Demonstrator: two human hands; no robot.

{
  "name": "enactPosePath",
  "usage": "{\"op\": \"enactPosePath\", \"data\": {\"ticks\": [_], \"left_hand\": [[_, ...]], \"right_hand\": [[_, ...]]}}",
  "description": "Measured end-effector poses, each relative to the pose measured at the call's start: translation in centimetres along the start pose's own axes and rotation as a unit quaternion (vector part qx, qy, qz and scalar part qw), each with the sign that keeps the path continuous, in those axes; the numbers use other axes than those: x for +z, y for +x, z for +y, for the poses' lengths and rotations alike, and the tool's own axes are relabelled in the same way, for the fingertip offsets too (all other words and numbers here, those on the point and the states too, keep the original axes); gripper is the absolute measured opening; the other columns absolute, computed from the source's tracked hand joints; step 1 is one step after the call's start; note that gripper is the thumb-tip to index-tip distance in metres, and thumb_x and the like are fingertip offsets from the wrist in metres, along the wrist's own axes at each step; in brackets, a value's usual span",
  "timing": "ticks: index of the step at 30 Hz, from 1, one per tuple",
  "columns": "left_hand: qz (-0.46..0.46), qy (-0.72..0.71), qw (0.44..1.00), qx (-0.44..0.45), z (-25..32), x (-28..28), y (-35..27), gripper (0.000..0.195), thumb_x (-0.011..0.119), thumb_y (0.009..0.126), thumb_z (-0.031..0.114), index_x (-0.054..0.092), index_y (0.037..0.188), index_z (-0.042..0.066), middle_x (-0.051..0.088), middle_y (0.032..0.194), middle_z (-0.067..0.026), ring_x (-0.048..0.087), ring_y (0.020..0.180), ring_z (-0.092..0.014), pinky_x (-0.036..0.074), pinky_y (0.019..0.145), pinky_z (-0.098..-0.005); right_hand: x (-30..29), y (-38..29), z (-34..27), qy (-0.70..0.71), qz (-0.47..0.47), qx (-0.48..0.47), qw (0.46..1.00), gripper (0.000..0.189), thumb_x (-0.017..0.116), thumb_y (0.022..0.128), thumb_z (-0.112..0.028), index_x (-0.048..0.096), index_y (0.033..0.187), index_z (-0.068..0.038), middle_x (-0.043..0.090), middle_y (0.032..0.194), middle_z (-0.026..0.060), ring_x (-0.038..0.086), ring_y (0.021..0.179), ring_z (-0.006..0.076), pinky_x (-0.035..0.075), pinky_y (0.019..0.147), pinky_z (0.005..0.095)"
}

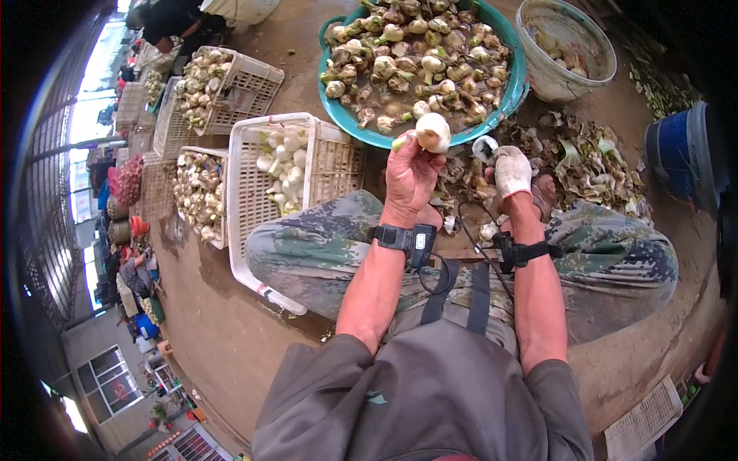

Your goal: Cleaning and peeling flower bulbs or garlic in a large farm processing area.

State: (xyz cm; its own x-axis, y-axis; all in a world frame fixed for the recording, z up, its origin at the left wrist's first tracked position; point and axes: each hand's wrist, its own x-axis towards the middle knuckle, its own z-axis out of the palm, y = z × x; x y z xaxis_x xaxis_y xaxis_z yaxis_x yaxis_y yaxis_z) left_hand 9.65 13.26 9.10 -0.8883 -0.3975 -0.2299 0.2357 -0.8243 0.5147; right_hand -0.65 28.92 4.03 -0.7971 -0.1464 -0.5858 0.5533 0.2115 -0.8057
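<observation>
A whitish garlic bulb (432,131) with a short cut green stem is held in the bare fingers of my left hand (410,176), over the near rim of a teal plastic tub (369,137). Several dirt-covered garlic bulbs (398,66) sit in muddy water inside that tub. My right hand (513,172) wears a whitish work glove, with the fingers curled down. At its fingertips is a small round white thing (484,148) with a dark patch, seemingly gripped; its kind is unclear. Below the right hand lie garlic skins (594,158), heaped on the floor.
Left of my knees, a tipped white plastic crate (239,230) holds clean garlic bulbs (285,164). More garlic crates (200,193) stand beyond it. A white bucket (568,86) and a blue barrel (671,152) are on the right. Another person (179,26) works at the upper left.
</observation>
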Motion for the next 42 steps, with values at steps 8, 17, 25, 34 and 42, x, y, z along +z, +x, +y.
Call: {"op": "enactPosePath", "data": {"ticks": [8, 17, 25, 34, 42], "left_hand": [[0.075, -0.075, 0.994, -0.014, 0.4, -0.3, 0.4, 0.029, 0.059, 0.092, 0.032, 0.061, 0.111, 0.010, 0.066, 0.092, -0.0055, 0.060, 0.070, -0.016, 0.050, 0.059, -0.0290], [0.069, 0.139, 0.985, 0.070, -1.1, -0.2, 0.0, 0.019, 0.062, 0.091, 0.020, 0.060, 0.103, 0.005, 0.066, 0.085, -0.0052, 0.063, 0.070, -0.014, 0.050, 0.059, -0.0264], [0.029, 0.511, 0.849, 0.135, -1.5, -0.4, -0.4, 0.024, 0.068, 0.087, 0.013, 0.059, 0.105, 0.000, 0.061, 0.083, -0.0004, 0.054, 0.071, -0.006, 0.047, 0.063, -0.0225], [0.038, 0.182, 0.982, 0.035, -1.9, 0.5, -0.2, 0.021, 0.064, 0.090, 0.018, 0.059, 0.102, 0.002, 0.066, 0.087, -0.0057, 0.063, 0.071, -0.014, 0.053, 0.061, -0.0261], [0.029, 0.080, 0.996, -0.019, -1.0, -0.8, 0.2, 0.020, 0.057, 0.094, 0.023, 0.060, 0.103, 0.005, 0.067, 0.089, -0.0056, 0.063, 0.072, -0.014, 0.051, 0.059, -0.0269]], "right_hand": [[0.4, -1.9, -0.1, -0.328, -0.044, -0.178, 0.927, 0.026, 0.067, 0.080, -0.023, 0.066, 0.098, -0.004, 0.068, 0.088, 0.0184, 0.066, 0.084, 0.0324, 0.050, 0.076, 0.0374], [1.7, -4.3, -3.0, 0.008, -0.129, -0.176, 0.976, 0.017, 0.058, 0.091, -0.014, 0.065, 0.099, -0.001, 0.063, 0.078, 0.0022, 0.056, 0.067, 0.0096, 0.046, 0.063, 0.0247], [1.0, -3.6, -2.9, -0.118, -0.073, -0.159, 0.977, 0.017, 0.061, 0.087, -0.017, 0.066, 0.092, -0.002, 0.065, 0.075, 0.0090, 0.059, 0.067, 0.0155, 0.047, 0.064, 0.0295], [1.8, -2.1, -0.4, -0.037, -0.084, -0.023, 0.996, 0.017, 0.057, 0.089, -0.016, 0.062, 0.092, 0.001, 0.064, 0.073, 0.0090, 0.062, 0.052, 0.0153, 0.047, 0.051, 0.0298], [1.4, -2.4, -1.4, 0.121, -0.100, -0.077, 0.985, 0.025, 0.059, 0.091, -0.022, 0.061, 0.105, -0.001, 0.065, 0.088, 0.0074, 0.062, 0.065, 0.0138, 0.047, 0.055, 0.0240]]}}
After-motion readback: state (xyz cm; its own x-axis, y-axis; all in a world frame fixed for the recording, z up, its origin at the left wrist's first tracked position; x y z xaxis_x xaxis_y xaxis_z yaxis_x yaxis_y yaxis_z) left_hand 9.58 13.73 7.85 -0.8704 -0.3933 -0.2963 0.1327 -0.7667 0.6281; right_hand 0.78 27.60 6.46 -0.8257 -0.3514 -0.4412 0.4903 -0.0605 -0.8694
